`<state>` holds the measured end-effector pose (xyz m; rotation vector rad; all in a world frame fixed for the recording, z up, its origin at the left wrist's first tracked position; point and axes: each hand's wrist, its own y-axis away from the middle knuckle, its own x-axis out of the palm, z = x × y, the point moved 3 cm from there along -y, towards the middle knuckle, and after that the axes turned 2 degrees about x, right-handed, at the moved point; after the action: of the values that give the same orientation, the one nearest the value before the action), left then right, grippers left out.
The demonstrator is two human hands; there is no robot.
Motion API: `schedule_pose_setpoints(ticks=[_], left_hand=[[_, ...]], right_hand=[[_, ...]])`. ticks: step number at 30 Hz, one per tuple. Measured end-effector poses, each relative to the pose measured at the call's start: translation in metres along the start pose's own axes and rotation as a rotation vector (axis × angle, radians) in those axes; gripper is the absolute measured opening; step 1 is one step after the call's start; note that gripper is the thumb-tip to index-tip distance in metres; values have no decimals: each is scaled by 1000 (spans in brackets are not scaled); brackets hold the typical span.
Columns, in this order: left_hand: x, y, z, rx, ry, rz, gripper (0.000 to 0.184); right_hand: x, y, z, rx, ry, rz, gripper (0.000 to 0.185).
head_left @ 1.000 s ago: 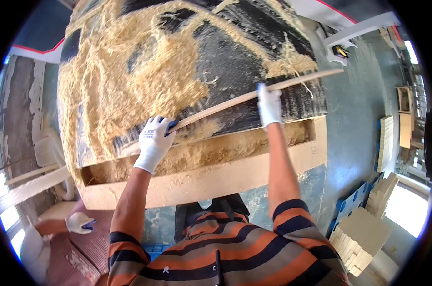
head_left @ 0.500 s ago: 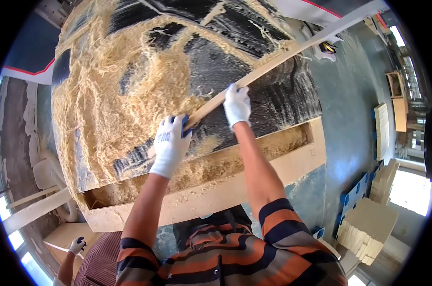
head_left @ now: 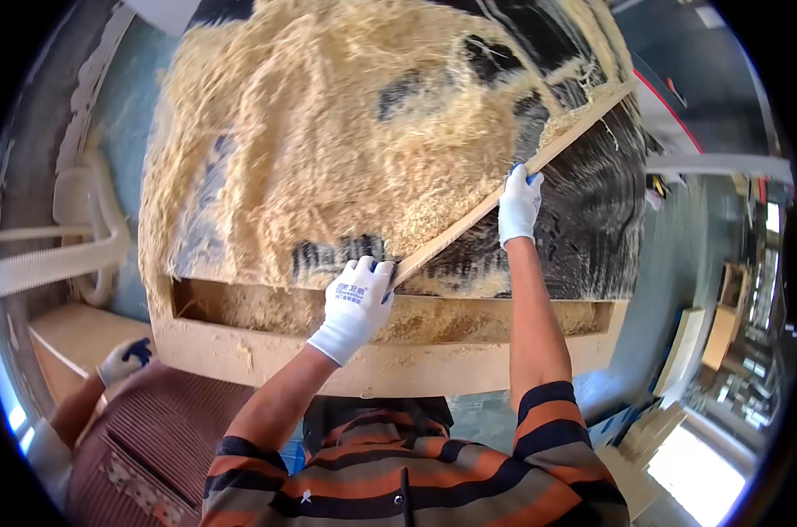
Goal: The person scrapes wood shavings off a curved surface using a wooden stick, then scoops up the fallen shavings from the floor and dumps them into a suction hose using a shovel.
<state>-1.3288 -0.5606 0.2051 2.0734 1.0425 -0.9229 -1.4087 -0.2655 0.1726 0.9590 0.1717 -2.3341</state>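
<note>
My left hand [head_left: 355, 307], in a white glove with blue palm side, is closed on the near end of a long wooden strip [head_left: 456, 230]. Farther up the strip, my right hand [head_left: 519, 206], gloved the same way, grips it from above. The strip lies slantwise across a black tabletop [head_left: 583, 189], running to the upper right. Pale wood shavings [head_left: 328, 132] are heaped thickly on its far left side, pressed along its edge. Below my hands, a wooden trough [head_left: 398, 373] along the table's front edge holds more shavings.
At the lower left stands a co-worker in a dark red ribbed garment [head_left: 166, 408], with one gloved hand [head_left: 124, 362] near a wooden box [head_left: 73, 338]. A ribbed hose [head_left: 56, 268] runs at the left. Stacked boards [head_left: 649, 439] are at the lower right.
The strip has shifted across the tabletop toward the shavings, which now bank along it. Both hands stay closed on it. The view has swung, and more of the co-worker shows.
</note>
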Motion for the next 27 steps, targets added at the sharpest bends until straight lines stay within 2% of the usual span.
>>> schedule_pose_setpoints(ticks=[4,7,12,13,20,22,23,26,27], left_hand=[[-14,22,29,-150,37,-88,33],[-25,48,57,-186,70,-205,32],[-57,87,113,-328,79,-322,29],[-67,94,129,-350,83,-371,29],[-141,135,249,-389,-40,-524,27],[-160,141,275,-424,-37,-520,29],[-170,144,291,-448,-32,-524,30],[-194,153,330,-476,-94,-540,25],[-200,156,344,-485,-113,-545,26]], right_hand=[[47,22,46,-54,77,117,46],[94,51,76,-85,86,254,48],[168,113,137,-336,317,340,52],[173,139,165,-205,263,406,53],[256,226,231,-285,299,481,59],[275,245,247,-308,339,497,64],[282,257,260,-309,343,571,73],[319,279,281,-345,363,608,86],[331,286,288,-362,371,621,85]])
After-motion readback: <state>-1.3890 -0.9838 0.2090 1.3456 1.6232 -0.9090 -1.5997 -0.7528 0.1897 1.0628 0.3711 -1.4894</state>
